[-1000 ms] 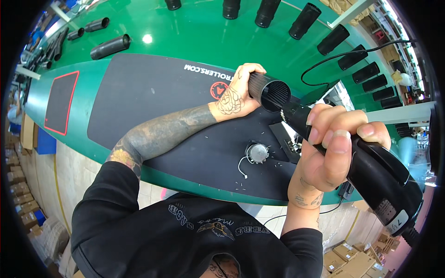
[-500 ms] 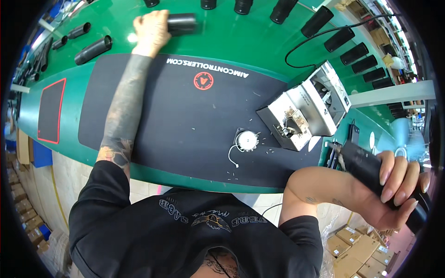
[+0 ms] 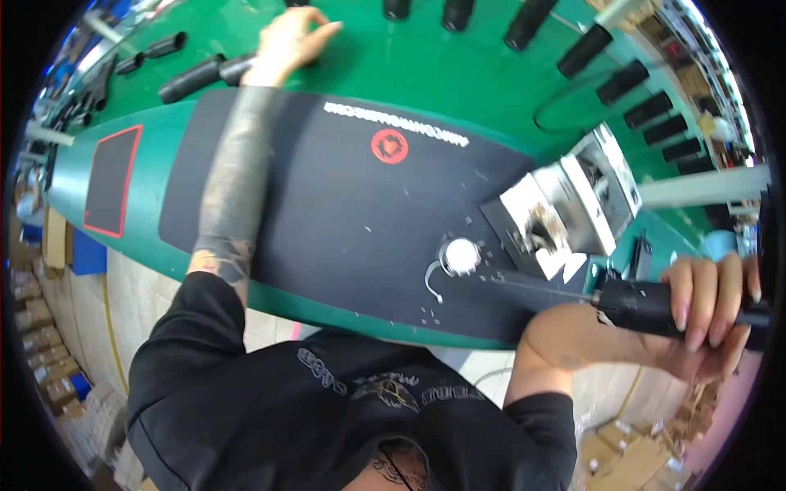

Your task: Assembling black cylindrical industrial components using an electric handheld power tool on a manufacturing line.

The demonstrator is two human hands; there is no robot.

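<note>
My left hand (image 3: pixel 291 42) is over the green table at the far left, its fingers apart and holding nothing I can see. Beside its wrist lies a black tube (image 3: pixel 237 69), end to end with another black tube (image 3: pixel 191 78). On the right, my right hand (image 3: pixel 711 315) is wrapped round a black electric screwdriver (image 3: pixel 643 308), whose long thin bit points left over the mat. A small round white-topped motor (image 3: pixel 460 257) with a short white cable rests on the dark mat (image 3: pixel 327 204), close to the bit's tip. Small white bits are scattered around it.
A metal box-shaped fixture (image 3: pixel 565 204) stands at the mat's right side. Several black tubes (image 3: pixel 585 51) stand in a curve along the far and right table. More dark tubes (image 3: pixel 102 82) lie at far left. A grey post (image 3: pixel 704 186) crosses the right side.
My left hand has let go of the black tube, which now lies by the wrist next to the other one. The screwdriver in my right hand has swung level, its bit pointing left. The view has shifted.
</note>
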